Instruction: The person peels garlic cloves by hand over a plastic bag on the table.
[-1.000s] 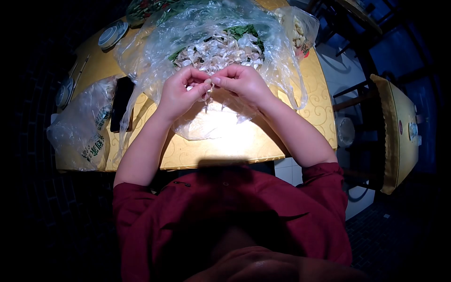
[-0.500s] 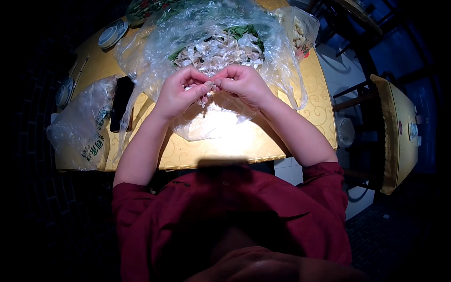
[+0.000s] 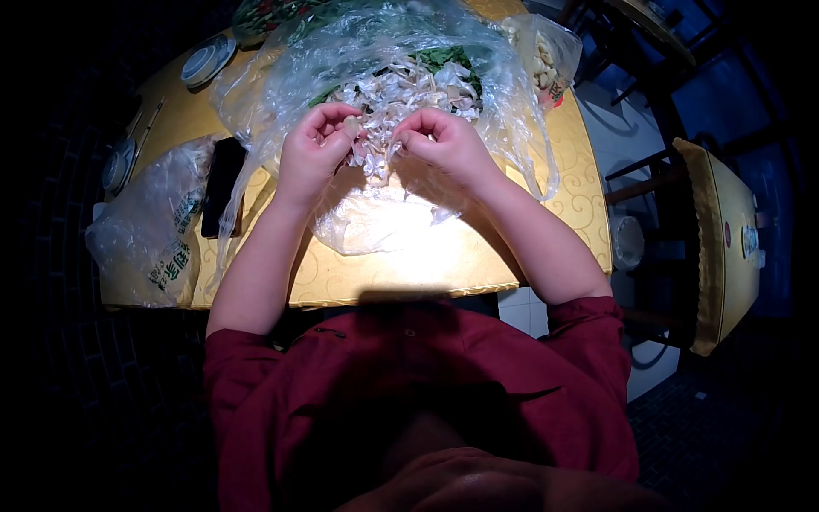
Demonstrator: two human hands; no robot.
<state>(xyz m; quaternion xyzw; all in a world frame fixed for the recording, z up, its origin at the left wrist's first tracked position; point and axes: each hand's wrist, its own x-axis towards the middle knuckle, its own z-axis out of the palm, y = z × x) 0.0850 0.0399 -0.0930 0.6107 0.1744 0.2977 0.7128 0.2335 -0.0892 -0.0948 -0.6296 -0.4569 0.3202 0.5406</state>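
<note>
My left hand (image 3: 317,147) is closed, with a garlic clove (image 3: 351,126) pinched between thumb and fingertips. A short gap to its right, my right hand (image 3: 445,147) is also closed, its thumb and forefinger pinching a thin piece of garlic skin (image 3: 397,148). Under and behind both hands spreads a heap of papery garlic skins (image 3: 409,85) on a large clear plastic bag (image 3: 299,72). Green leaves (image 3: 448,58) show at the back of the heap.
A plastic bag of pale cloves (image 3: 543,66) stands at the table's back right. On the left lie a printed plastic bag (image 3: 153,230), a dark flat object (image 3: 223,188) and stacked dishes (image 3: 201,64). The yellow-covered table (image 3: 478,269) ends close to my body.
My hands were together at the fingertips and have drawn apart, left hand leftward and right hand slightly rightward. The clove now shows in my left hand.
</note>
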